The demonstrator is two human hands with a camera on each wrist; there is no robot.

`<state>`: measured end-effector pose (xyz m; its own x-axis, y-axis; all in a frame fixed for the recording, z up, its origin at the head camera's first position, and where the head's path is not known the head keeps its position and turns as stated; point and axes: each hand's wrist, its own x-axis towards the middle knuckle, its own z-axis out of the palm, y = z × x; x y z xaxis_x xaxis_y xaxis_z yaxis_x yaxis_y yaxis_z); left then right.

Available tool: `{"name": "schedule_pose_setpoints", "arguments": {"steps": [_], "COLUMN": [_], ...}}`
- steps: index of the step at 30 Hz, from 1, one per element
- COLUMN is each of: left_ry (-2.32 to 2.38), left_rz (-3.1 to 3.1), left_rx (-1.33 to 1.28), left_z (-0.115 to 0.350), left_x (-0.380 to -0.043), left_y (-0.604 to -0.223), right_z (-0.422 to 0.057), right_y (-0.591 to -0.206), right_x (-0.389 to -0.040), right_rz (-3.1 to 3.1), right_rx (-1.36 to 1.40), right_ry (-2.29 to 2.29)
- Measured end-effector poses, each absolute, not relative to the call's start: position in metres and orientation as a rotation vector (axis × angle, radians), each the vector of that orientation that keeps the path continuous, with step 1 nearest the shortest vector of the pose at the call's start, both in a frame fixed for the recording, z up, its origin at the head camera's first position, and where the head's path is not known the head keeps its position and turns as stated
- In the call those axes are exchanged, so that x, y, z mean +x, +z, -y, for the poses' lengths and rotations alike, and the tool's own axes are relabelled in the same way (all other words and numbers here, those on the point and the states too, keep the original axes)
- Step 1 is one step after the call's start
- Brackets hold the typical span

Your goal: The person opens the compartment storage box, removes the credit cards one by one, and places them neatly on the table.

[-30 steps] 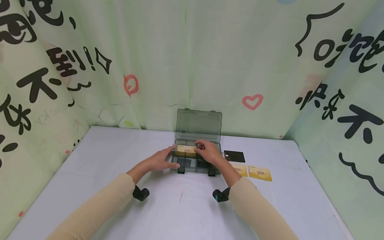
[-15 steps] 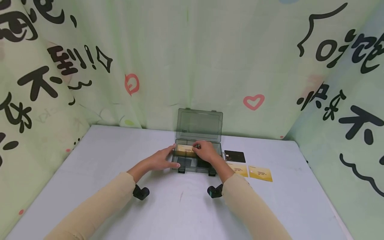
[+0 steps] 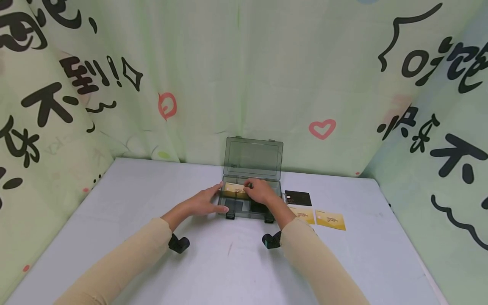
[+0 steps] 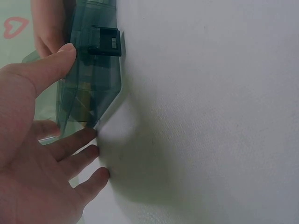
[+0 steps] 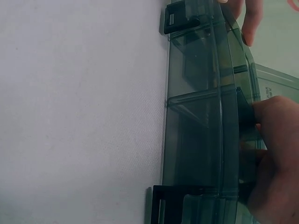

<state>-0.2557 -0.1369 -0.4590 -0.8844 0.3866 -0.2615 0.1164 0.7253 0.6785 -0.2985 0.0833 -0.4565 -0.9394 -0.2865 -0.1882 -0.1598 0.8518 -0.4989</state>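
A grey see-through plastic compartment box stands near the table's back edge, its lid raised. My left hand reaches round the box's left end with fingers spread. In the left wrist view its thumb lies at the front rim, and fingertips touch the end wall. Over the box's middle, my right hand pinches the right end of a yellow card in the rear left compartment. The right fingertips are partly hidden behind the box wall in the right wrist view.
To the right of the box lie a black card and two yellow cards on the white table. Dark pieces sit in the front compartments. A printed curtain hangs behind the table.
My right hand has shifted slightly left along the yellow card, and the card's front face looks darker and lower in the compartment. The left hand stays at the box's left end.
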Motion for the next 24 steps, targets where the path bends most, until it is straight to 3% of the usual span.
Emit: {"name": "schedule_pose_setpoints", "arguments": {"steps": [17, 24], "left_ry": [0.961, 0.954], "left_rz": [-2.543, -2.551], "left_rx": [0.394, 0.399], "left_z": [0.138, 0.138], "left_x": [-0.256, -0.257], "left_y": [-0.459, -0.462], "right_z": [-0.092, -0.095], "right_y": [-0.463, -0.462], "right_x": [-0.301, -0.301], "right_rz": [-2.717, -2.733], "right_rx": [-0.285, -0.356], "right_ry": [-1.098, -1.054]}}
